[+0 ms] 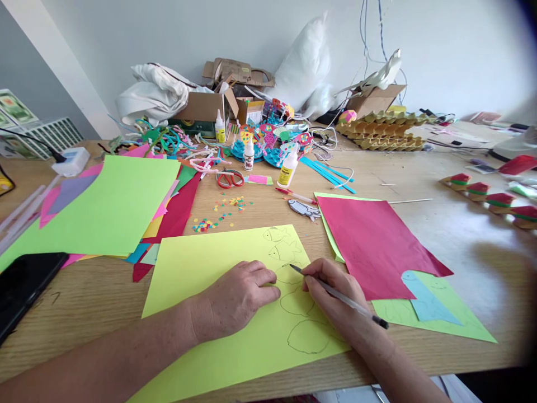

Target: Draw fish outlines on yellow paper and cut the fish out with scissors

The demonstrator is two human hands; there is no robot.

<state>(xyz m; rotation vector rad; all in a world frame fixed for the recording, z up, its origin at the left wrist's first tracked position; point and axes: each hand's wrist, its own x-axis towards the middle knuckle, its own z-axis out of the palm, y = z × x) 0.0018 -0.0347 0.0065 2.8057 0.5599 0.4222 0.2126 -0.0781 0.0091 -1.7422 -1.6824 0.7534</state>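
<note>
My right hand (335,282) grips a slim grey-and-black pen (350,303); my left hand (237,296), loosely curled and holding nothing, rests on the bright yellow paper sheet (197,268) near the desk's (470,257) front edge. Two upper fish drawings (282,252) carry inner markings; the rounded lower outlines (308,337) look plain, seemingly unfinished.

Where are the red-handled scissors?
In the head view, the scissors lie on the table just left of centre, beyond the yellow sheet, immediately left of the pink-and-green strip.
</note>
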